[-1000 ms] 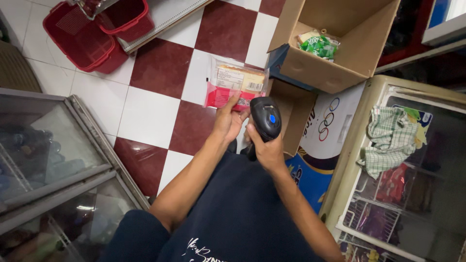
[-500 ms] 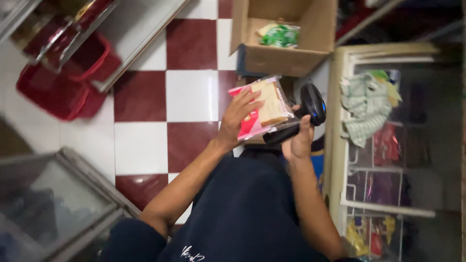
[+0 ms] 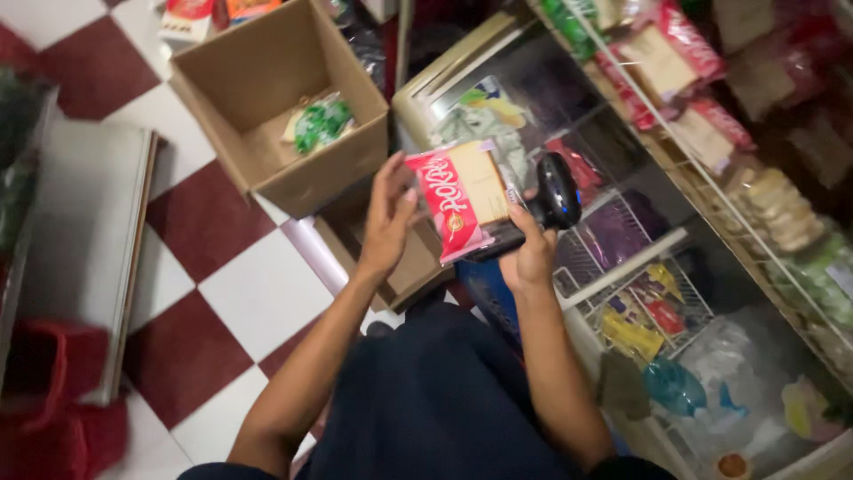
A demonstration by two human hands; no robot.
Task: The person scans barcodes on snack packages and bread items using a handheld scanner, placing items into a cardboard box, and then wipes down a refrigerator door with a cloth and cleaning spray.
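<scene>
Head view: left hand (image 3: 387, 222) fingers grip packet (image 3: 462, 197); right hand (image 3: 528, 256) grips scanner (image 3: 553, 192).

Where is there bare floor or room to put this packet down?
Bare tiles lie left of the left hand, between the cardboard box and the red basket. The box holds only a green bag. Right of the right hand with the scanner, the freezer and shelves are crowded.

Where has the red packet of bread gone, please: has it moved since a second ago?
Yes. The red packet of bread was down by the checkered floor below the cardboard box; now the left hand holds it raised beside the scanner.
</scene>
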